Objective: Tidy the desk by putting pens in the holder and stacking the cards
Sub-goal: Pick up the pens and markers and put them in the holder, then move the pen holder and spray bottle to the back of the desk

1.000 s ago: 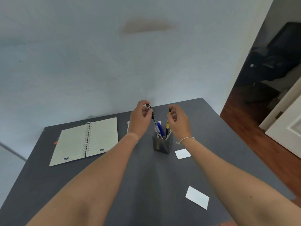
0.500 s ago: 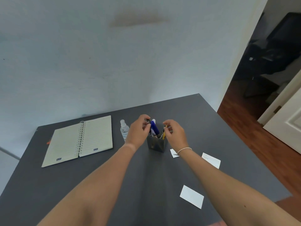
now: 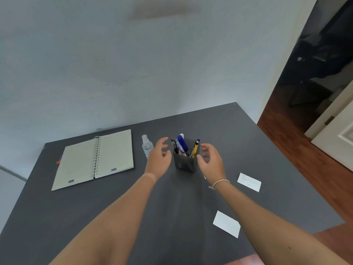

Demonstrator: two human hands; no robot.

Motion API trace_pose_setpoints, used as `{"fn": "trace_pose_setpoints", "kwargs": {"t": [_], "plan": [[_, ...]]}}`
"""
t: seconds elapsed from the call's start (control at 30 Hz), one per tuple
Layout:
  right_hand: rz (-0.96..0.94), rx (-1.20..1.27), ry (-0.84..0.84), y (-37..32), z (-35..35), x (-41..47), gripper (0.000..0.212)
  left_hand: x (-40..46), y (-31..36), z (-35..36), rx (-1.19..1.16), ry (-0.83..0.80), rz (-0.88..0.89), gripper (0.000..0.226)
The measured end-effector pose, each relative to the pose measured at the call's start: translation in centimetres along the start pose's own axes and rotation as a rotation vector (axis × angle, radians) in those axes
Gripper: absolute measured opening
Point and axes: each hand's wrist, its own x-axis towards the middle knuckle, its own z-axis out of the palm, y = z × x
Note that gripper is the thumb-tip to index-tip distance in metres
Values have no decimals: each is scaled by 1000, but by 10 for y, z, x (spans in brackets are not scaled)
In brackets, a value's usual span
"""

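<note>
Both pens are now released into the holder (image 3: 184, 162), and the left hand (image 3: 159, 158) and right hand (image 3: 211, 163) are drawn back to either side of it, fingers spread and empty. Nearer than the holder, two cards (image 3: 226, 223) (image 3: 249, 182) are left unstacked; a third is mostly hidden by the right wrist. Beyond the left hand, a spray bottle (image 3: 147, 147) could be toppled by a careless sweep.
</note>
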Motion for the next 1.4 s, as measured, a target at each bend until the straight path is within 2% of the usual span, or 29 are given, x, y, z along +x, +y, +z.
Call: {"fn": "trace_pose_setpoints", "kwargs": {"t": [0.4, 0.7, 1.03, 1.4], "plan": [[234, -12, -80, 17, 19, -14, 72, 21, -34, 3, -96, -279, -156, 57], [331, -9, -62, 23, 30, -10, 73, 36, -51, 17, -101, -459, -124, 66], [215, 11, -154, 24, 21, 14, 60, 37, -44, 32, -166, -333, -139, 49], [129, 44, -361, 12, -22, 96, 59, 66, 0, 72, -237, -57, -169, 54]]}}
